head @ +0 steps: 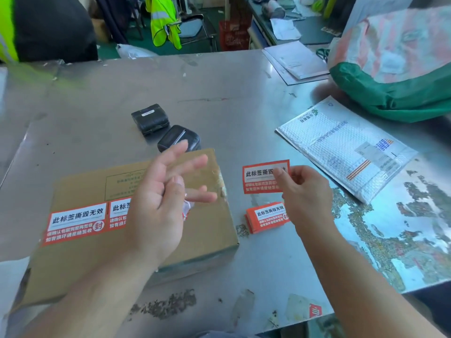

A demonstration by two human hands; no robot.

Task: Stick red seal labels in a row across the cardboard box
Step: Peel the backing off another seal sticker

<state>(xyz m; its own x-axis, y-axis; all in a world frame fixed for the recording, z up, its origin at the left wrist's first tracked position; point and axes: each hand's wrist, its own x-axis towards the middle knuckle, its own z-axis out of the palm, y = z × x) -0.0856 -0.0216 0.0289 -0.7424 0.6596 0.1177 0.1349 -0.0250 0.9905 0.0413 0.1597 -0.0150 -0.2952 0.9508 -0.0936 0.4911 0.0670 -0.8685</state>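
The right hand's [305, 193] grip pinches one red seal label [260, 178] by its edge, mid-frame beside the cardboard box [80, 189] (left hand [156, 211] hovering open-fingered), so it could land crooked or overlap the stuck labels [78, 223].

the left grip [158, 203] is raised, palm turned rightward, fingers spread and mostly straight, its forearm coming in from the lower left. the right grip [306, 191] pinches a red label [261, 178] between thumb and fingers, its forearm angling in from the lower right.
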